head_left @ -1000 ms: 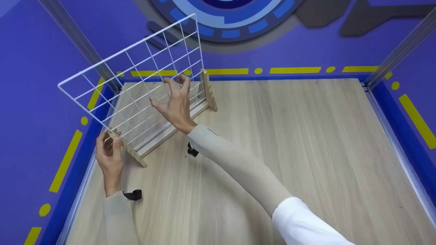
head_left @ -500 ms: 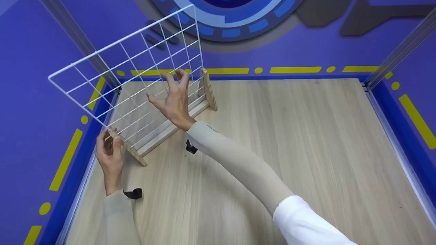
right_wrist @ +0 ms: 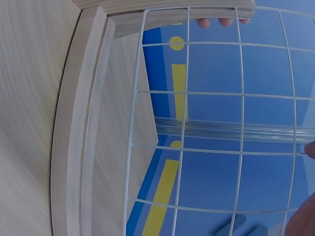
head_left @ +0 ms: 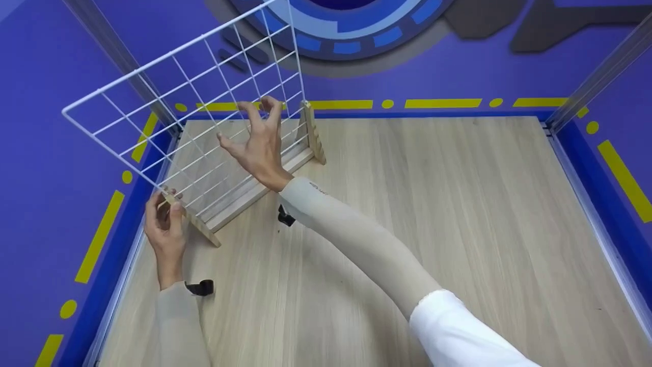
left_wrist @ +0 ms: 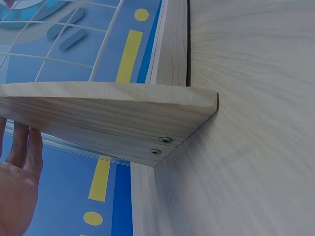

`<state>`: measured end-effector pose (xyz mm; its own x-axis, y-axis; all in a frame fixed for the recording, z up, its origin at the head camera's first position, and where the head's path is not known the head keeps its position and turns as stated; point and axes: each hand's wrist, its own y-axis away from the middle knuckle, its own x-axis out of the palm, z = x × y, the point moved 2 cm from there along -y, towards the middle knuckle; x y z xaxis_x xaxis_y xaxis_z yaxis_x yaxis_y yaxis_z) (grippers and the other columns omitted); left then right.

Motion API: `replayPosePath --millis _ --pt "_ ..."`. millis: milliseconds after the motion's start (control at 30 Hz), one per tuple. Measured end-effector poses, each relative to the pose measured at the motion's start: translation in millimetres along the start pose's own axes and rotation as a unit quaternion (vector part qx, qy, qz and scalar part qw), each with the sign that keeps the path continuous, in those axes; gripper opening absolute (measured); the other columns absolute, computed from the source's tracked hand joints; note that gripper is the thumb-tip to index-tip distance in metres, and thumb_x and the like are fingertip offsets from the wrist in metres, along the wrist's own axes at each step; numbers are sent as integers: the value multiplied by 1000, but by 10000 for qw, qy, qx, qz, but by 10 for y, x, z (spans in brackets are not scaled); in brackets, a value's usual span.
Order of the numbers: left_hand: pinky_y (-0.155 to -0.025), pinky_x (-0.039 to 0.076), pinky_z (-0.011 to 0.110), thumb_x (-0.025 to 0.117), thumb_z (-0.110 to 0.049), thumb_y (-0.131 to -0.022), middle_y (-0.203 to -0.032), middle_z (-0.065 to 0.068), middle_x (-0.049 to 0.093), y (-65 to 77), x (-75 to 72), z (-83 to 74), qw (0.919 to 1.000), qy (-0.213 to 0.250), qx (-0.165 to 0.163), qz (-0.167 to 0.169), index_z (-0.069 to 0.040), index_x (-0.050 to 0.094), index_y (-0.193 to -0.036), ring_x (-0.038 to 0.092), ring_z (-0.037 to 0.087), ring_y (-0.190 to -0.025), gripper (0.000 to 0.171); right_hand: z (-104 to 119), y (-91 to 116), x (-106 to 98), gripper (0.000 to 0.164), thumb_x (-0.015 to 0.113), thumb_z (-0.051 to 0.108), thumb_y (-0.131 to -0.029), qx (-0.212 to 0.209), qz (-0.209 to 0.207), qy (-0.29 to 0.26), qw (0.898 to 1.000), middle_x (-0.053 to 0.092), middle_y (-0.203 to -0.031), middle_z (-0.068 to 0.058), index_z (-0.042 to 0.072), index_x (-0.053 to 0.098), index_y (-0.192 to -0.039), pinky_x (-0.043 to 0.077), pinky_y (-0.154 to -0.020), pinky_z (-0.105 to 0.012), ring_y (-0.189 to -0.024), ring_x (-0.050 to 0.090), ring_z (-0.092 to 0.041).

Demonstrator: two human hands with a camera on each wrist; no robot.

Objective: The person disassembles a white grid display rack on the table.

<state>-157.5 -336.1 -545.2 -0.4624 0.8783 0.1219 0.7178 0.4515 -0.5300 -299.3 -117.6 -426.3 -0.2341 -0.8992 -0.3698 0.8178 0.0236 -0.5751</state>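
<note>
A white wire grid panel (head_left: 183, 92) leans inside a wooden stand with a notched side board (head_left: 313, 135) at the right, another at the left, and a base bar (head_left: 244, 202) between them. My left hand (head_left: 165, 239) holds the upper end of the left side board (left_wrist: 113, 115), near the grid's lower left corner. With spread, bent fingers my right hand (head_left: 260, 148) grips the grid's wires near the middle. In the right wrist view, the grid's lower edge runs apart from the base bar (right_wrist: 71, 147), and fingertips (right_wrist: 225, 22) of my left hand show behind the side board.
The stand is on a wood-grain tabletop (head_left: 433, 204), near its back left corner. Blue printed walls (head_left: 407, 76) with metal corner posts (head_left: 114, 61) enclose the table. Two screw heads (left_wrist: 165, 140) show on the side board's outer face.
The grid's upper edge has swung up and toward the left, with its top right corner now past the frame's edge. My right hand has risen slightly with it; my left hand stays on the side board.
</note>
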Motion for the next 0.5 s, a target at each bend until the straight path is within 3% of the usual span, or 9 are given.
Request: replayPosePath --millis 300,500 --pt "-108 53 24 60 5 -102 -133 26 62 2 18 -24 9999 9 -120 92 4 58 -144 66 30 -123 42 57 -50 -23 65 94 38 -79 -35 -74 109 9999 35 -148 -14 14 67 -133 46 -109 -25 -138 44 -27" --pt "-105 54 23 60 7 -101 -129 16 66 0 28 -23 9999 25 -128 10 6 58 -143 68 28 -120 42 71 -53 -31 65 94 38 -79 -54 -100 89 9999 36 -147 -15 13 67 -132 45 -111 -27 -137 46 -30"
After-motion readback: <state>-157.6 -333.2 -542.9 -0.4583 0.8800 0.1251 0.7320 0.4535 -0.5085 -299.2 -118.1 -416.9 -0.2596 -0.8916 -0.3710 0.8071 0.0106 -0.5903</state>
